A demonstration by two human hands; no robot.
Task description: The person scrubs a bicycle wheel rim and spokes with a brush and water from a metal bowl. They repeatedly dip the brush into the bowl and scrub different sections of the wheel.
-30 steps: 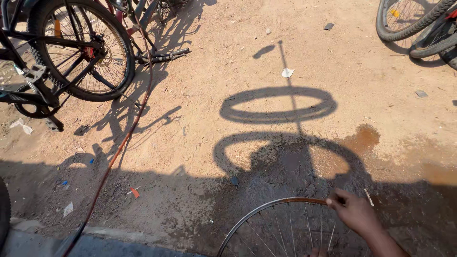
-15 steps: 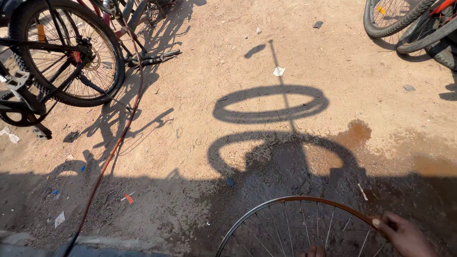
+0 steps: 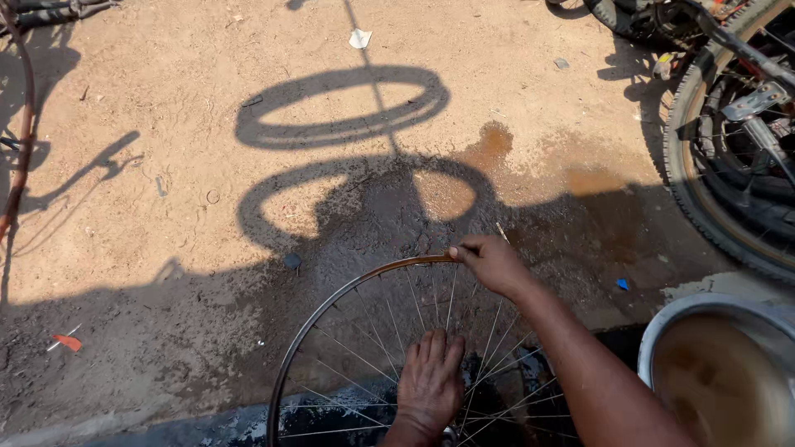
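Note:
A bare bicycle wheel rim (image 3: 331,298) with thin metal spokes stands upright in front of me at the bottom middle, its lower part cut off by the frame. My right hand (image 3: 490,261) grips the top of the rim, fingers closed around it. My left hand (image 3: 431,382) lies flat against the spokes lower down, near the hub, fingers together and pointing up, holding nothing. The rim's shadow falls on the sandy ground behind it.
A round metal basin (image 3: 662,331) of muddy water sits at the lower right. Bicycle wheels with tyres (image 3: 681,157) lean at the right edge. A red hose (image 3: 26,124) runs down the left edge. A wet patch (image 3: 489,149) and small scraps (image 3: 358,37) mark the dirt.
The view has swung to the right, hiding the left bicycle and showing the basin. My right hand slid along the rim to its top. My left hand now shows on the spokes.

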